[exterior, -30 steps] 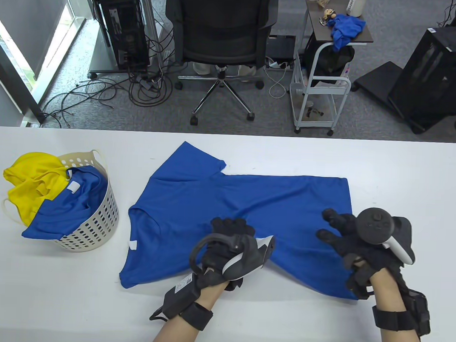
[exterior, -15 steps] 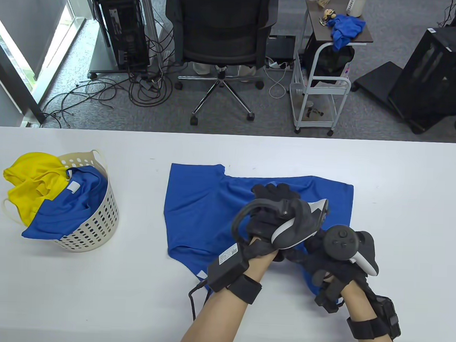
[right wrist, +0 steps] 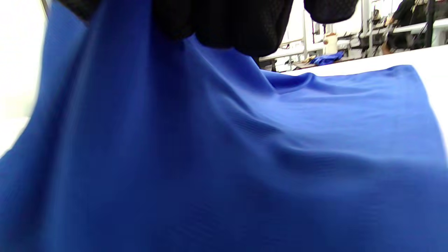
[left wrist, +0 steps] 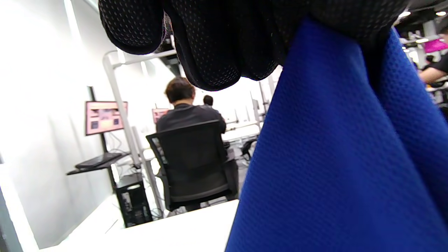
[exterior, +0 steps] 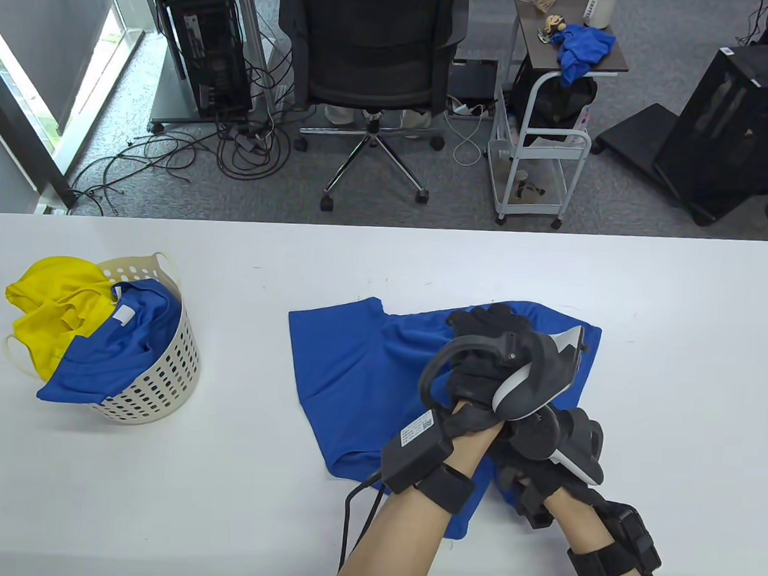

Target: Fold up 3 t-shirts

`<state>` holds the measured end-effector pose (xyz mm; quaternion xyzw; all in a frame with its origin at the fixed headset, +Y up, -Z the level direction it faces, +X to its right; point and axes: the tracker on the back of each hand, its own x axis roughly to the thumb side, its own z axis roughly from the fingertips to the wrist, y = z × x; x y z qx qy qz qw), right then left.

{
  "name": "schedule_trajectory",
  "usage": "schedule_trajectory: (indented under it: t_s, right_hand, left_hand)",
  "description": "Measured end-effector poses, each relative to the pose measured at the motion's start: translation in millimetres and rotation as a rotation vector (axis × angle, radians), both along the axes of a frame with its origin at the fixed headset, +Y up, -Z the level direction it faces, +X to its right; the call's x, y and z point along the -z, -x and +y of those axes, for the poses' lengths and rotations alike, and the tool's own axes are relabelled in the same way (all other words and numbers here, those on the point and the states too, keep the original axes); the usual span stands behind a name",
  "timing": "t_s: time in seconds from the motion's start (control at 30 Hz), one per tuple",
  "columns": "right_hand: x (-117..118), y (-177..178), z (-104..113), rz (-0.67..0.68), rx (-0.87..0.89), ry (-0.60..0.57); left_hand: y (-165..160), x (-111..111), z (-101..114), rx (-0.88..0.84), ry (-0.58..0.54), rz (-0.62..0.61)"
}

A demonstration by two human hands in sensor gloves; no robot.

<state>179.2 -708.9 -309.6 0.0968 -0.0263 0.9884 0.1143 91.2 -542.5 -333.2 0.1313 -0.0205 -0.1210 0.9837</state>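
Table view: my left hand [exterior: 482,362] and right hand [exterior: 542,454] grip the shirt [exterior: 355,376]; bare tabletop [exterior: 673,377] rightward. Left wrist view alone shows fabric hanging from my fingers [left wrist: 217,45].

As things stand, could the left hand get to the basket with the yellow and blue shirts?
Probably not right away. The left hand grips the blue t-shirt on the table, crossed over the right hand. The path left to the basket is bare table, but the hand is occupied.

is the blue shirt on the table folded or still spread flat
Partly folded. The blue shirt is doubled over itself on the table, while the left hand and right hand grip its cloth.
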Motion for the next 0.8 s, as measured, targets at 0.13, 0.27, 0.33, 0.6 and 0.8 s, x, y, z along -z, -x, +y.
schedule_trajectory:
  t_s: [0.13, 0.27, 0.33, 0.6, 0.8]
  right_hand:
    - [3, -3, -7, -0.023, -0.120, -0.020]
    - [6, -8, -12, -0.044, -0.189, -0.027]
    - [6, -11, -13, -0.053, -0.207, -0.028]
    - [2, -27, 9, -0.109, -0.207, -0.170]
    - [-2, -27, 49, -0.102, -0.165, -0.271]
  left_hand:
    - [34, 0, 22, 0.011, -0.035, 0.101]
    - [74, -1, 31, 0.001, -0.037, 0.175]
    - [97, -1, 27, 0.010, -0.011, 0.219]
    - [174, -1, -23, 0.128, 0.166, 0.359]
    - [207, -6, -41, 0.159, 0.291, 0.331]
